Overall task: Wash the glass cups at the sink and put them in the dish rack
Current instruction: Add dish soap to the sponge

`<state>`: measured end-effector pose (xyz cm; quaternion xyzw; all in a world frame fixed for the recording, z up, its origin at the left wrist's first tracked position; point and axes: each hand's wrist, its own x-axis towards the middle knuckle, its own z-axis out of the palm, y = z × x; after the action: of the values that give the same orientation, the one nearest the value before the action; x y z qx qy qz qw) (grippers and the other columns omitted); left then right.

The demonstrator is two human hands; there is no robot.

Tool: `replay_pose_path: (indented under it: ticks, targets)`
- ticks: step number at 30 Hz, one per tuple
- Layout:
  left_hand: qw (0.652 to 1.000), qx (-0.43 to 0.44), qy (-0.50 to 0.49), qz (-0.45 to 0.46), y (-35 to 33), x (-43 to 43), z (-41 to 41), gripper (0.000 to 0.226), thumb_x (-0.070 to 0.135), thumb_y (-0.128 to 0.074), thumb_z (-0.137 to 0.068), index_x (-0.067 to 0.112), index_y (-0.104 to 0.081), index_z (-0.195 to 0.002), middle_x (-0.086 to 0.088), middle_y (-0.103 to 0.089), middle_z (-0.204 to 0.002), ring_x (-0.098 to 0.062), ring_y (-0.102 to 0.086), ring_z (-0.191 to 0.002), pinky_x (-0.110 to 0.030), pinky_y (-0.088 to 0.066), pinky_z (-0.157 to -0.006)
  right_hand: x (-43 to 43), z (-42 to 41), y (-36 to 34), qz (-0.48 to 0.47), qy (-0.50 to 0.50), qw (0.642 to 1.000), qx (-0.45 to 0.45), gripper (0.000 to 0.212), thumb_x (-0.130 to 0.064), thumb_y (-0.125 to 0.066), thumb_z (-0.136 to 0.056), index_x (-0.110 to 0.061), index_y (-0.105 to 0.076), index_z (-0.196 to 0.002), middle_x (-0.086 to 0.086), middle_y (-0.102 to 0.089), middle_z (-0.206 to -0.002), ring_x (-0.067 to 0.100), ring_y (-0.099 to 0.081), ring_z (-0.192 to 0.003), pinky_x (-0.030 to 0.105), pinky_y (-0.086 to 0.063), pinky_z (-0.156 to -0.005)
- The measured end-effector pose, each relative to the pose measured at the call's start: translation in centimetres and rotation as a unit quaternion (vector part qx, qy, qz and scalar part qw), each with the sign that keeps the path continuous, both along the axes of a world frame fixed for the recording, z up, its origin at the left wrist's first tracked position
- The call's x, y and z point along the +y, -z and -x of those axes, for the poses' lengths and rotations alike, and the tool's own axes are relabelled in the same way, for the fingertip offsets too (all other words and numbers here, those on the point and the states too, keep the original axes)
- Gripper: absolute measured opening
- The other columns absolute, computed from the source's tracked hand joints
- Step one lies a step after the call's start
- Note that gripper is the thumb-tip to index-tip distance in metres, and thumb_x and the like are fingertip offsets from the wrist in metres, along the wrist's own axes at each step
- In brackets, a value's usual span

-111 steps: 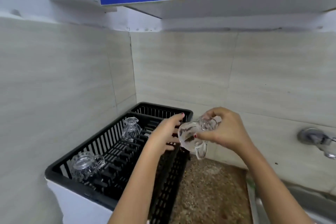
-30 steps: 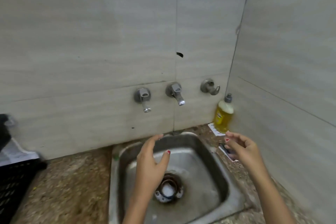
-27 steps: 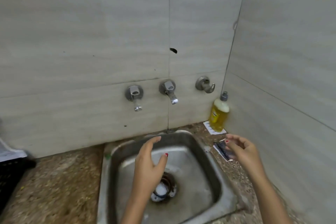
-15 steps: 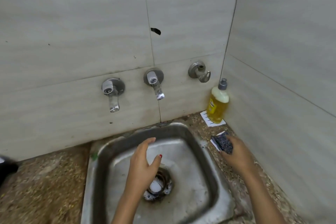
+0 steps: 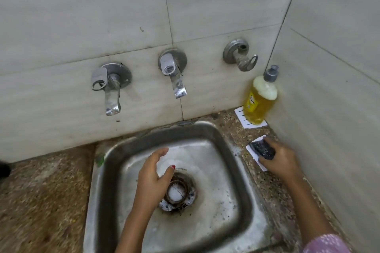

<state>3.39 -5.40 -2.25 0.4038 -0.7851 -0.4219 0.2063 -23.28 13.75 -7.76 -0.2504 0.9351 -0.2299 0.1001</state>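
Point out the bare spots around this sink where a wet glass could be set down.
The speckled stone counter left of the steel sink is bare up to the tiled wall. The right strip is crowded: yellow soap bottle, white card, and the right hand on the dark scrub pad. The left hand hovers open over the basin.

One head-worn view looks steeply down and forward from close above the sink (image 5: 236, 150), facing the tiled wall (image 5: 82, 16), corner at far right.

Both forearms are bare. The left hand (image 5: 153, 178) has red polish on its thumbnail. A pale pink sleeve (image 5: 327, 244) with a fine speckled print covers the right upper arm.
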Motion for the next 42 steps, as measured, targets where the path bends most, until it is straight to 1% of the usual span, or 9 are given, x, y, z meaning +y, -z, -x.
replay_pose_path:
  ticks: [9, 11, 14, 16, 19, 26, 30, 36, 42]
  targets:
    - [0.98, 0.187, 0.043, 0.053, -7.8, -1.1, 3.5, 0.042, -0.002, -0.05, -0.09, 0.024, -0.049, -0.123, 0.012, -0.056, -0.124, -0.005, -0.052, -0.119, -0.029, -0.043, -0.104, -0.7, -1.7, -2.9, 0.219, 0.105, 0.97, -0.011, 0.043, -0.02, -0.069, -0.064, -0.008, -0.067, -0.105, 0.012, -0.07, -0.091, 0.021, -0.065, -0.078, 0.023, -0.048, -0.071]
    - [0.964, 0.235, 0.062, 0.111, -10.7, -1.6, 4.6, 0.046, -0.001, -0.039, -0.095, 0.027, -0.042, -0.132, 0.014, -0.051, -0.132, -0.003, -0.048, -0.123, -0.019, -0.04, -0.103, -1.6, -2.3, -4.2, 0.399, 0.194, 0.887, -0.125, 0.026, 0.0, -0.063, -0.08, -0.01, -0.061, -0.103, 0.005, -0.068, -0.084, 0.003, -0.061, -0.064, 0.013, -0.048, -0.057]
    - [0.94, 0.199, 0.105, 0.258, -13.2, -3.9, 6.3, 0.045, 0.011, -0.034, -0.096, 0.022, -0.034, -0.14, 0.012, -0.034, -0.144, -0.002, -0.029, -0.135, -0.017, -0.024, -0.112, -4.0, -4.0, -6.4, 0.588, 0.228, 0.669, -0.393, 0.017, 0.0, -0.042, -0.088, -0.009, -0.055, -0.093, 0.002, -0.063, -0.062, 0.006, -0.055, -0.041, 0.016, -0.043, -0.039]
    - [0.927, 0.104, 0.154, 0.326, -13.7, -6.4, 7.4, 0.047, 0.017, -0.033, -0.095, 0.017, -0.034, -0.143, 0.006, -0.029, -0.148, -0.011, -0.019, -0.14, -0.036, -0.017, -0.117, -5.8, -5.5, -7.9, 0.615, 0.214, 0.538, -0.536, 0.029, -0.01, -0.052, -0.068, -0.005, -0.055, -0.096, 0.01, -0.068, -0.069, 0.019, -0.064, -0.054, 0.024, -0.052, -0.049]
    - [0.936, -0.002, 0.189, 0.297, -13.9, -9.0, 8.3, 0.047, 0.017, -0.035, -0.099, 0.024, -0.03, -0.145, 0.006, -0.026, -0.152, -0.019, -0.012, -0.144, -0.054, -0.009, -0.115, -8.2, -7.7, -9.5, 0.593, 0.193, 0.451, -0.638, 0.05, -0.014, -0.06, -0.06, -0.002, -0.051, -0.108, 0.022, -0.063, -0.097, 0.034, -0.062, -0.083, 0.043, -0.055, -0.068]
    - [0.925, 0.074, 0.269, 0.258, -15.4, -10.7, 8.5, 0.044, -0.004, -0.052, -0.09, 0.017, -0.052, -0.129, 0.006, -0.046, -0.124, 0.007, -0.041, -0.118, -0.013, -0.032, -0.102, -11.7, -10.9, -11.6, 0.527, 0.176, 0.444, -0.702, 0.023, -0.012, -0.044, -0.088, 0.002, -0.054, -0.104, 0.028, -0.059, -0.103, 0.039, -0.058, -0.091, 0.052, -0.05, -0.078]
    - [0.935, 0.039, 0.187, 0.3, -16.0, -9.3, 9.7, 0.029, 0.014, -0.059, -0.09, 0.011, -0.064, -0.118, 0.004, -0.052, -0.119, -0.013, -0.052, -0.11, -0.035, -0.044, -0.096, -12.5, -11.4, -13.2, 0.525, 0.162, 0.435, -0.713, 0.015, -0.009, -0.045, -0.092, 0.002, -0.053, -0.086, 0.028, -0.058, -0.097, 0.041, -0.056, -0.089, 0.056, -0.049, -0.078]
    - [0.944, -0.008, -0.045, 0.328, -17.6, -4.9, 13.1, 0.034, 0.033, -0.058, -0.09, 0.002, -0.067, -0.102, -0.008, -0.053, -0.099, -0.027, -0.058, -0.088, -0.029, -0.04, -0.067, -14.5, -11.9, -12.6, 0.499, 0.155, 0.483, -0.703, 0.009, -0.011, -0.048, -0.093, -0.003, -0.049, -0.095, 0.024, -0.056, -0.096, 0.038, -0.058, -0.089, 0.054, -0.048, -0.072]
    - [0.951, -0.029, -0.073, 0.3, -17.2, -6.2, 13.5, 0.044, 0.047, -0.061, -0.084, 0.007, -0.064, -0.101, 0.004, -0.044, -0.082, -0.023, -0.058, -0.087, -0.027, -0.036, -0.064, -15.0, -12.7, -12.7, 0.49, 0.154, 0.48, -0.712, 0.015, -0.011, -0.045, -0.094, 0.001, -0.053, -0.097, 0.024, -0.058, -0.093, 0.038, -0.056, -0.084, 0.049, -0.048, -0.07]
